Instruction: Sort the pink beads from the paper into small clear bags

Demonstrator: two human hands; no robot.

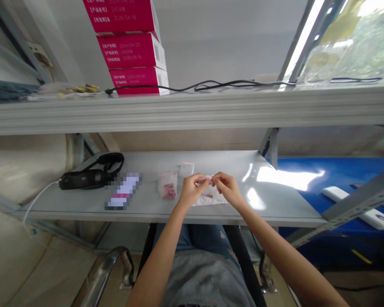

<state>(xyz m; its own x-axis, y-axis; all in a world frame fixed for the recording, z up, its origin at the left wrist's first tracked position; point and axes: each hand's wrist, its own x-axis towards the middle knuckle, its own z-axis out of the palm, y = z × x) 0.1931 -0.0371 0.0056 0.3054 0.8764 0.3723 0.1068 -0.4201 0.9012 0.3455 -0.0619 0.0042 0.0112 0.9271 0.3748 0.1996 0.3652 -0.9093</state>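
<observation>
A clear plastic bag [210,198] lies on the grey shelf in front of me, with small contents too blurred to name. My left hand [193,189] is closed in a pinch at the bag's upper edge. Opposite it, my right hand [226,187] pinches the same edge, its fingertips close to those of the left. Left of my hands lies a small resealable bag [167,186] holding several pink-red bead-like pieces. Just behind it is another small clear bag [187,168] with a reddish strip along its top.
A phone [124,192] and a black strapped device [91,178] with a white cable lie at the left. Above, an upper shelf [192,108] carries stacked magenta boxes [134,51] and black cables [224,85]. White devices [358,207] rest on a blue surface at the right.
</observation>
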